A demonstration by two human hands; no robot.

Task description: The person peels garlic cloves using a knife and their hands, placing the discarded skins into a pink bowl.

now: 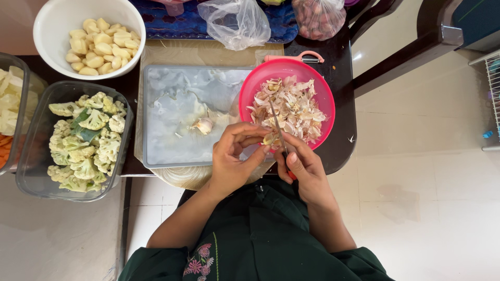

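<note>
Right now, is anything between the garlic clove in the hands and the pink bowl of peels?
Nothing visible. The garlic clove, held by the left hand and cut by the knife in the right hand, is directly at the pink bowl rim.

Small pale garlic clove [269,139], half-peeled, touching thin knife [277,126] over pink bowl.

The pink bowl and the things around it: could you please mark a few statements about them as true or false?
1. The pink bowl holds papery peels. True.
2. The right hand holds a knife. True.
3. The white bowl holds cauliflower. False: it holds pale peeled cloves; the cauliflower lies in a clear container.
4. The clear tray is piled with carrots. False: one garlic piece lies on it.
5. The left hand pinches a small clove near the blade. True.
</note>
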